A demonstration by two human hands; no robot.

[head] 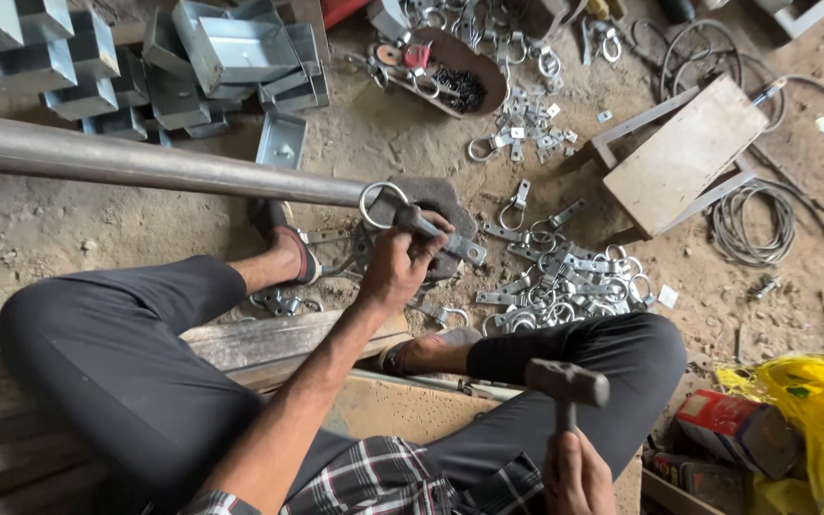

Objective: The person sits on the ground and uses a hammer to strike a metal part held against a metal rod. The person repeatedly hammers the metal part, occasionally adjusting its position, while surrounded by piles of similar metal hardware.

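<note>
I see L hand (pixel 395 270) grip closed on ring clamp (pixel 412 221) resting on block (pixel 441 202), R hand (pixel 579 477) fisted on raised hammer (pixel 567 383); advise square strike, fingers clear.

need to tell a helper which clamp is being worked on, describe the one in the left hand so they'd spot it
Follow the long steel pipe to its near end. There the left hand grips a metal ring clamp, its round loop slipped over the pipe tip. Unlike the pile of loose clamps on the dirt, this one is held up off the ground.
</note>
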